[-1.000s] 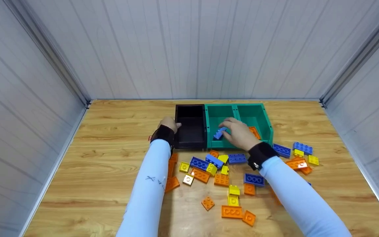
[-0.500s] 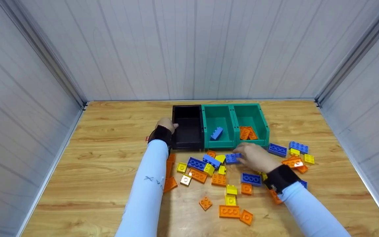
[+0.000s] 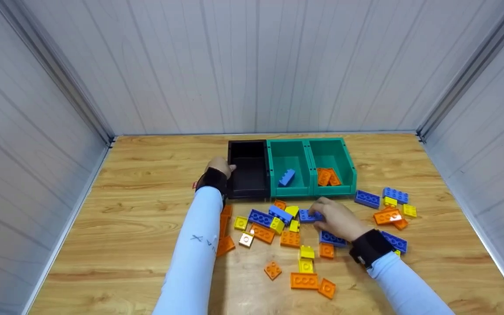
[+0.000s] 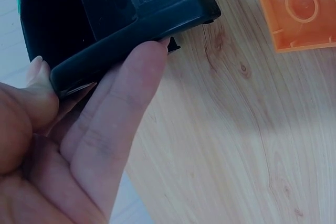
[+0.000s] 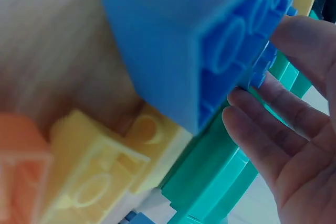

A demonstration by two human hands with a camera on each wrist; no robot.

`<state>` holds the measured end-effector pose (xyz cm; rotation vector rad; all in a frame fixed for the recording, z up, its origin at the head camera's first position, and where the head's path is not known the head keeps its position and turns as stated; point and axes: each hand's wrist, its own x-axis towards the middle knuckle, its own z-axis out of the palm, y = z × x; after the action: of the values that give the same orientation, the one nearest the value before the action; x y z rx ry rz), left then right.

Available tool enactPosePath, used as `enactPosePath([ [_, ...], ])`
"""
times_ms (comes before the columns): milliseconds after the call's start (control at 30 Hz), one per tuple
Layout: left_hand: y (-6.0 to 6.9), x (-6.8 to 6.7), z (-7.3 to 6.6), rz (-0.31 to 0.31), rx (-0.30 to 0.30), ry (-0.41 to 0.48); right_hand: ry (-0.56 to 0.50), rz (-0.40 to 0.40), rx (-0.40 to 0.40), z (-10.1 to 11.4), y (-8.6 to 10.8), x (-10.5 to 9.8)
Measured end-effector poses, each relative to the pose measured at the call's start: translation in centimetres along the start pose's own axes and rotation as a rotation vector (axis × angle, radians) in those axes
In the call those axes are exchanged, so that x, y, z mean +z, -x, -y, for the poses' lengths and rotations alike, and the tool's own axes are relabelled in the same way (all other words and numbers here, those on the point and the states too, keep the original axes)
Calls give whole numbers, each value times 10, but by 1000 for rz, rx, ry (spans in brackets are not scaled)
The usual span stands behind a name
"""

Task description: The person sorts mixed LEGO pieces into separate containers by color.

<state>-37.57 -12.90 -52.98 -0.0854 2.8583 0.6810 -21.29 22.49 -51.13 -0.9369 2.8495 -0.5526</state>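
Observation:
My left hand (image 3: 220, 166) grips the left wall of the black bin (image 3: 229, 183). In the left wrist view the thumb (image 4: 39, 77) is inside its rim and the fingers (image 4: 118, 114) lie along the outside. My right hand (image 3: 337, 217) is low over the table, its thumb and fingertips at the right end of a studded blue brick (image 3: 306, 216). The right wrist view shows that brick's studs (image 5: 262, 65) between thumb and fingers. Nearer that camera is another blue brick (image 5: 157, 40), hollow side showing. The hand partly covers both bricks in the head view.
Two green bins (image 3: 311, 192) adjoin the black one. A blue brick (image 3: 287, 177) lies in the middle bin and orange bricks (image 3: 328, 176) in the right bin. Several orange, yellow and blue bricks are scattered in front, with more at the right (image 3: 387, 215). Pale panels surround the table.
My right hand has let go of a blue brick in the middle green bin, then come back toward me to the blue brick on the table. The left hand has stayed on the black bin.

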Motion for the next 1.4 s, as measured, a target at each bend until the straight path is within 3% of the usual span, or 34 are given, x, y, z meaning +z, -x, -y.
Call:
enactPosePath([
  [133,47,-34,-30,48,-41,36,-5,-17,-2,2,6,0],
  [200,59,-40,-35,23,-21,26,-4,-20,-2,2,9,-1],
  [333,70,-43,-39,10,-17,2,8,-10,1,3,14,-4],
  [467,71,-44,-40,22,-39,19,20,-18,3,6,16,-11],
  [667,68,-45,-41,14,-56,43,27,-93,-10,14,11,-28],
  [833,55,-40,-37,21,-71,43,38,-128,-11,18,-2,-43],
  [933,26,-18,-19,-16,-56,58,28,-122,-7,19,-12,-50],
  [1033,7,1,-3,-77,-26,63,19,-109,-2,18,-24,-55],
  [1067,-3,8,2,-68,-33,62,18,-105,1,18,-28,-57],
  [1133,0,7,1,-78,-35,59,19,-99,10,17,-37,-59],
  [1267,26,-13,-14,-26,-50,75,8,-122,31,18,-56,-61],
  [1400,29,-13,-14,-54,-36,77,-27,-162,105,21,-78,-58],
])
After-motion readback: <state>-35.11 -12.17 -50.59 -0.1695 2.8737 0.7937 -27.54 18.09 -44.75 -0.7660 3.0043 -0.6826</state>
